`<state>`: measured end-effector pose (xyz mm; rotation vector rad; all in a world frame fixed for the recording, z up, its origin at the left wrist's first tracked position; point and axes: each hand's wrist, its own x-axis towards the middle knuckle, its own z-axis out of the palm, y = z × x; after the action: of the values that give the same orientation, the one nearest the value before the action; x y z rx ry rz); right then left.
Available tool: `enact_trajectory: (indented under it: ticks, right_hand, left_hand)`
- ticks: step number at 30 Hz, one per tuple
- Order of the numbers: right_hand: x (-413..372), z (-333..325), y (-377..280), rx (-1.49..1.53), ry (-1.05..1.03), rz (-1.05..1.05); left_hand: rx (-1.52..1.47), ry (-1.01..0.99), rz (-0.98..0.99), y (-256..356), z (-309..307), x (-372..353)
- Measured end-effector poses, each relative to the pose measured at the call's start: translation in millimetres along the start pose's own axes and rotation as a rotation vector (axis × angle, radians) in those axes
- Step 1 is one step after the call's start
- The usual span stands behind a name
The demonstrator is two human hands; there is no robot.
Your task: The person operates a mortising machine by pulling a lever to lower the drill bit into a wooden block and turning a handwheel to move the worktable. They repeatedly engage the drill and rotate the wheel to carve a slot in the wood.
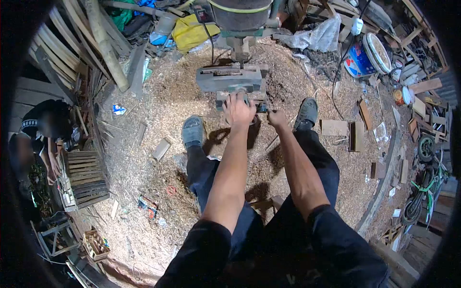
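Note:
In the head view, a floor-standing drilling or mortising machine [240,19] stands in front of me, its bit pointing down at a grey block-like clamp or workpiece [225,80] with a long slot in its top. My left hand [238,111] rests over a round handwheel at the front of the machine, fingers bent over its rim. My right hand [276,118] is closed at a short dark handle [261,108] just right of the wheel. Both hands are below the slotted block. The palm sides and part of the wheel are hidden.
Wood shavings [144,158] cover the floor around my sandalled feet. Offcuts [334,127] lie at right, near a paint bucket [357,60]. Long timber [103,43] leans at the upper left. Another person [43,120] works beside stacked slats [86,177]. A motorbike [425,187] stands far right.

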<state>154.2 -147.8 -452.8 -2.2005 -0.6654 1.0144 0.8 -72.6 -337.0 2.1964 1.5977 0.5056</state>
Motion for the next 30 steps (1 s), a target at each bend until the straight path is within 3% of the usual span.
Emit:
enact_trajectory:
  ticks: [1,4,7,11,14,15,18,22,25,28,30]
  right_hand:
    - [48,31,51,0.232,-0.035,0.035]
    - [69,63,69,0.563,0.155,0.180]
    - [10,41,0,0.720,0.174,0.262]
    - [29,59,20,0.888,0.232,0.141]
    - [33,52,39,0.969,0.029,0.069]
    - [33,59,35,1.107,0.136,0.081]
    - [29,55,26,1.245,0.129,0.061]
    - [29,58,35,1.285,0.157,0.037]
    - [38,61,44,0.980,0.132,-0.073]
    - [18,68,20,0.644,0.322,0.003]
    - [15,68,13,0.634,0.349,-0.049]
  left_hand:
    - [0.028,0.006,-0.005,1,-1,-1]
    - [0.017,0.019,0.008,-4,5,1]
    - [0.016,0.017,-0.011,-6,11,1]
    - [0.023,0.037,-0.018,-4,8,1]
    - [0.007,0.056,-0.029,-5,10,-1]
    - [0.001,0.064,-0.033,-5,10,-1]
    - [0.001,0.086,-0.023,-5,11,-1]
    - [-0.001,0.077,-0.030,-4,10,-1]
    - [-0.008,0.066,-0.040,-4,9,-1]
    - [-0.020,0.100,-0.030,-5,12,-1]
    - [-0.040,0.131,-0.016,-7,15,-2]
